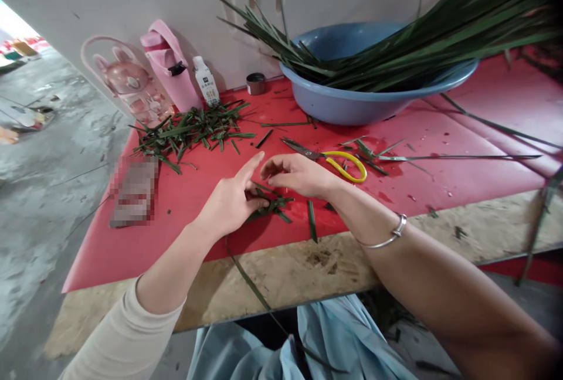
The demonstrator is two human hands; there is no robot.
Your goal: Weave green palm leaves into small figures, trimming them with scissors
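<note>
One red sheet (189, 192) covers most of the table, reaching under and around the basin (352, 110). Long green leaves (396, 57) lie in that basin, jutting past both sides of its rim. Well left of the basin spreads a heap of leaf clippings (197, 128), with a pink bottle (173, 69) behind it. Nearer the person than the basin are both hands: the left hand (231, 201) pinches a small bundle of leaf strips (277, 204) by its thumb, index finger stretched out; the right hand (301, 172), fingers loosely curled with a gap to the thumb, appears to hold nothing. Scissors (323, 155) lie just in front of the basin. That pinched bundle sits low over the sheet, in front of the basin and to its left.
</note>
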